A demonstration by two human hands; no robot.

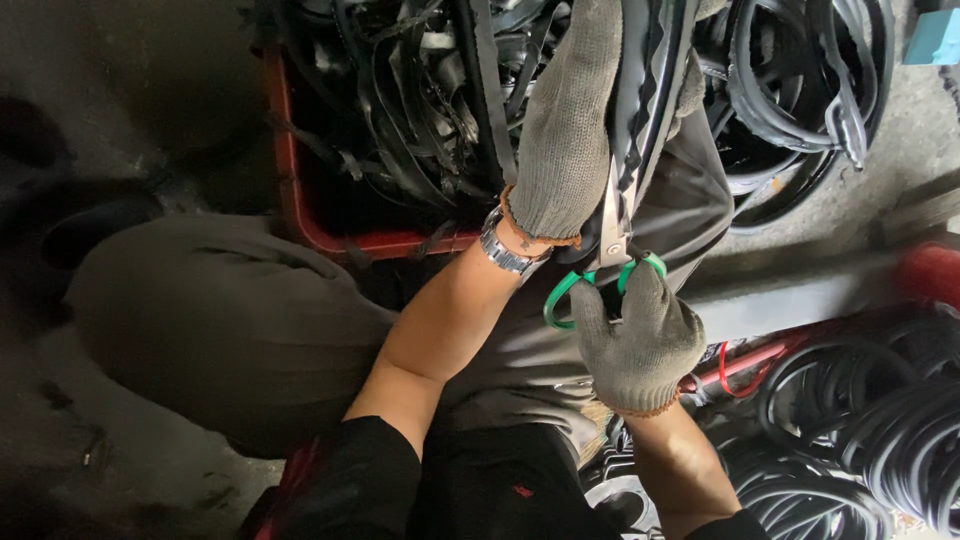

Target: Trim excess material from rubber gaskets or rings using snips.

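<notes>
The right hand [636, 340], in a grey knit glove, is clenched through the green loops of a pair of scissors [606, 258], whose steel blades point up and away from the body and stand slightly parted. Between and just beside those blades runs a black rubber strip [650, 90], a ribbed band that hangs down the middle of the view. The left hand [570, 120], gloved the same way, is wrapped around that strip above the scissors, fingers curled over it and the back of the glove turned to the camera; a metal wristwatch [503, 247] sits at its wrist, just beside the scissor handles. Below the hands the person's lap shows, in grey-brown trousers [230, 320], with black sleeves [380, 480] at the lower edge. Beyond the left hand stands a red plastic crate [300, 215] filled with a tangle of black rubber offcuts [420, 100], its near rim touching the knee. To the right of the strip lie loops of black rubber seal [790, 100] on the concrete floor [890, 170], and more black rubber coils [860, 420] are heaped at the lower right, near a red bar [760, 355]. A pale blue object [935, 40] sits at the upper right corner, too cropped to tell what it is.
</notes>
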